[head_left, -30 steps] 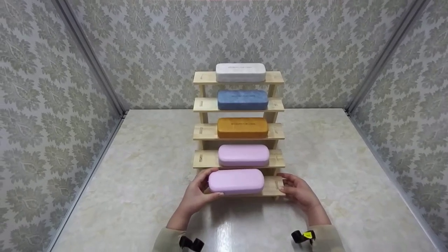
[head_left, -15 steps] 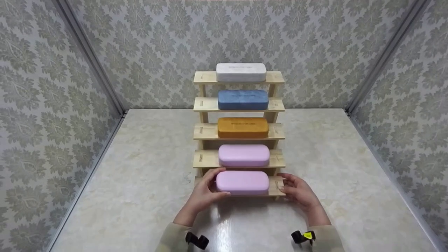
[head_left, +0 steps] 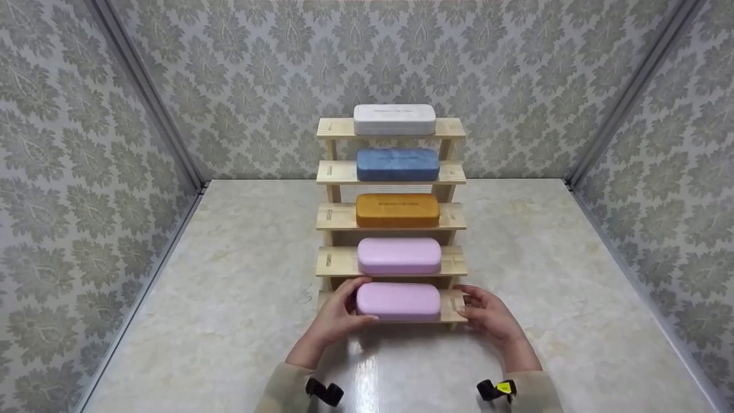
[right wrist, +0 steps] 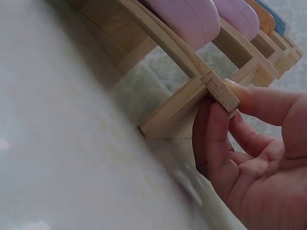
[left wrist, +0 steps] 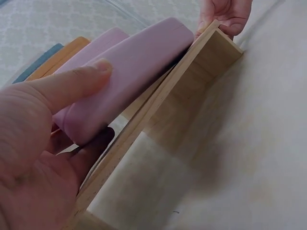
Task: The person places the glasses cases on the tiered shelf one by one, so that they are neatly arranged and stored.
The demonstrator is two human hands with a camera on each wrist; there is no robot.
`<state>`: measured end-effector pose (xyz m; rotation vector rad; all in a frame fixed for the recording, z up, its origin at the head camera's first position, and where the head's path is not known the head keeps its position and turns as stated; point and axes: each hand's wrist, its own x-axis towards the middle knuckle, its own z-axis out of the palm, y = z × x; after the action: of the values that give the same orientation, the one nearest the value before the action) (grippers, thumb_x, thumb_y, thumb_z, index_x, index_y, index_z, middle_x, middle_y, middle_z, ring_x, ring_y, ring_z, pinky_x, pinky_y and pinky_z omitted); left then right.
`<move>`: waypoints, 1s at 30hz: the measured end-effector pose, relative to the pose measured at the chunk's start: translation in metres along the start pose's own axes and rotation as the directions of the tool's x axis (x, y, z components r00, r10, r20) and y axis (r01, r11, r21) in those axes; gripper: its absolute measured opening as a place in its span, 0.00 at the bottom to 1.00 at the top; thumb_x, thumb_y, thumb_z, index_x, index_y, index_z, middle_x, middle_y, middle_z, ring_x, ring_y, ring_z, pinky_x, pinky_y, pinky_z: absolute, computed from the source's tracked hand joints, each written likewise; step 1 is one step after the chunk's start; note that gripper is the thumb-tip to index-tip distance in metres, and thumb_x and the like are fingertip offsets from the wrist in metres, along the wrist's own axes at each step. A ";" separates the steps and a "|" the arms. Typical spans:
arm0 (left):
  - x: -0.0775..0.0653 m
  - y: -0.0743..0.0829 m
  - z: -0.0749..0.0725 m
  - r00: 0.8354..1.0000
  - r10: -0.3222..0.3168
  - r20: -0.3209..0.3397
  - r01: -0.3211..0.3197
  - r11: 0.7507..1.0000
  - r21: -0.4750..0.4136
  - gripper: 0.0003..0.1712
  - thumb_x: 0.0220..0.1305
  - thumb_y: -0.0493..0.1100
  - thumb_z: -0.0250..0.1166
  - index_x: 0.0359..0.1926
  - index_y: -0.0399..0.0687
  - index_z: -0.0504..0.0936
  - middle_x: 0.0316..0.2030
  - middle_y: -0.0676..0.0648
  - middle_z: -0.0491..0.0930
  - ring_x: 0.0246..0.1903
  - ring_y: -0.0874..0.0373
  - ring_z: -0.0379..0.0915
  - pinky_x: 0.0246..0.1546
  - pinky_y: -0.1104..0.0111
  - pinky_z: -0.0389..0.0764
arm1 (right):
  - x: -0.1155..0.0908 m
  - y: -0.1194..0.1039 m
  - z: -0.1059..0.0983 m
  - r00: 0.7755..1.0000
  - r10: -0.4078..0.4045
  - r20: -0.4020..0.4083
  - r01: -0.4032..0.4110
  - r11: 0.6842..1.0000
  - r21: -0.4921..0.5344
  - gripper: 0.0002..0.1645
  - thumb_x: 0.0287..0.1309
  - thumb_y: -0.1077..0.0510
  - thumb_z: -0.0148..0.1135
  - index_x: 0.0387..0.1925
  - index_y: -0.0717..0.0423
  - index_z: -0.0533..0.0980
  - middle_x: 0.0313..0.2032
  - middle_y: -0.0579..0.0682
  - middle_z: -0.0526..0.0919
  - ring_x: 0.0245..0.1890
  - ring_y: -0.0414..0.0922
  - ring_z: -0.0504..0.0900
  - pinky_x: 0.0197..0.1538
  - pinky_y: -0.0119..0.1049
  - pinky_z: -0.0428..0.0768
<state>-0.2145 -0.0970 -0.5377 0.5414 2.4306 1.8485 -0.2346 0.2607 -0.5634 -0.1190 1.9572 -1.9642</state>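
Observation:
A pink glasses case lies lengthwise on the lowest step of a wooden tiered rack. My left hand grips its left end, thumb along the front side and fingers behind and below. In the left wrist view, a dark gap shows between the case and the board, so full contact cannot be told. At the other end, my right hand pinches the right tip of the lowest board between thumb and fingers.
Above on the rack sit a second pink case, an orange case, a blue case and a white case, one per step. Patterned walls enclose the marbled tabletop.
My left hand has slid the lowest pink case to the right, roughly in line with the cases above. During the last half second it hardly moved. My right hand has stayed on the board.

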 end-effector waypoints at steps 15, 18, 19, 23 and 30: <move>0.000 0.005 -0.001 0.999 0.042 0.000 -0.040 0.961 0.274 0.46 0.48 0.42 0.83 0.68 0.35 0.73 0.63 0.35 0.77 0.65 0.39 0.73 0.71 0.46 0.69 | 0.001 0.000 -0.001 1.000 -0.005 0.013 0.005 1.000 0.010 0.44 0.66 0.64 0.63 0.76 0.72 0.53 0.53 0.46 0.81 0.43 0.38 0.86 0.41 0.31 0.85; 0.000 0.005 -0.002 0.999 0.043 0.004 -0.042 0.958 0.283 0.47 0.49 0.43 0.82 0.68 0.34 0.73 0.64 0.34 0.77 0.66 0.39 0.73 0.71 0.46 0.69 | 0.002 0.001 -0.001 1.000 -0.001 0.009 0.001 1.000 0.003 0.44 0.66 0.65 0.63 0.76 0.72 0.53 0.53 0.46 0.81 0.44 0.39 0.86 0.42 0.31 0.86; 0.000 0.005 -0.002 0.999 0.042 0.006 -0.042 0.959 0.282 0.47 0.49 0.43 0.82 0.68 0.34 0.73 0.64 0.34 0.77 0.66 0.39 0.73 0.72 0.46 0.69 | 0.002 0.001 -0.002 1.000 0.000 0.008 0.000 1.000 0.001 0.44 0.66 0.64 0.63 0.76 0.72 0.53 0.53 0.46 0.81 0.44 0.39 0.86 0.42 0.32 0.86; 0.000 0.005 -0.003 0.999 0.033 0.011 -0.035 0.960 0.277 0.47 0.50 0.43 0.82 0.69 0.33 0.72 0.65 0.34 0.76 0.66 0.39 0.72 0.72 0.46 0.68 | 0.001 0.001 -0.002 1.000 0.004 0.007 -0.004 1.000 0.007 0.44 0.66 0.64 0.63 0.76 0.72 0.53 0.53 0.46 0.82 0.44 0.39 0.86 0.42 0.31 0.86; 0.000 0.005 -0.001 1.000 0.012 0.011 -0.014 0.962 0.273 0.49 0.50 0.42 0.82 0.70 0.31 0.70 0.66 0.31 0.75 0.67 0.36 0.70 0.73 0.44 0.67 | 0.001 0.002 -0.002 1.000 0.010 0.016 -0.010 1.000 0.025 0.45 0.67 0.64 0.63 0.76 0.72 0.52 0.53 0.46 0.82 0.43 0.39 0.86 0.42 0.31 0.86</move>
<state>-0.2131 -0.0971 -0.5328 0.5784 2.6994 1.5176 -0.2358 0.2624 -0.5657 -0.1178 1.9192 -1.9742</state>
